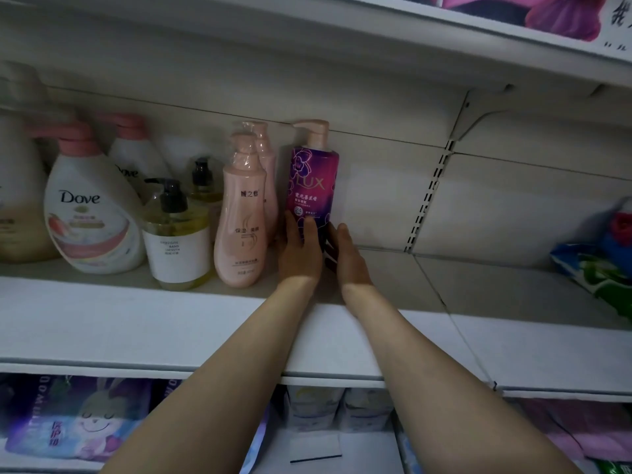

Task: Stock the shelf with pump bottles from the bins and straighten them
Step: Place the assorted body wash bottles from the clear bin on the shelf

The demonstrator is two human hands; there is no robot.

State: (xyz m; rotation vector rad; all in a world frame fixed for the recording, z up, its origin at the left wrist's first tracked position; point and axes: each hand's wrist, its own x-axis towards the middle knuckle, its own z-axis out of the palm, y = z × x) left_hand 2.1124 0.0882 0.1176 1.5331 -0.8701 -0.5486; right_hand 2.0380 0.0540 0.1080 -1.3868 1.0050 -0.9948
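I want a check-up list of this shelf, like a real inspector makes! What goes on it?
Surface: white shelf, bare to the right of the bottles.
Job's things: purple bottle upright, beside the pink bottles; clear bottles and white bottles further left.
Clutter: colourful packet at far right.
Hands: left hand and right hand with straight fingers on the purple bottle's base.
Cables: nothing seen.
Surroundings: packets on the shelf below.

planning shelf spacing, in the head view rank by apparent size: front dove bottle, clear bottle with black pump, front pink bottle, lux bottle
1. Front Dove bottle
2. Front pink bottle and Lux bottle: look alike; the hands hide the Lux base, so unranked.
3. Clear bottle
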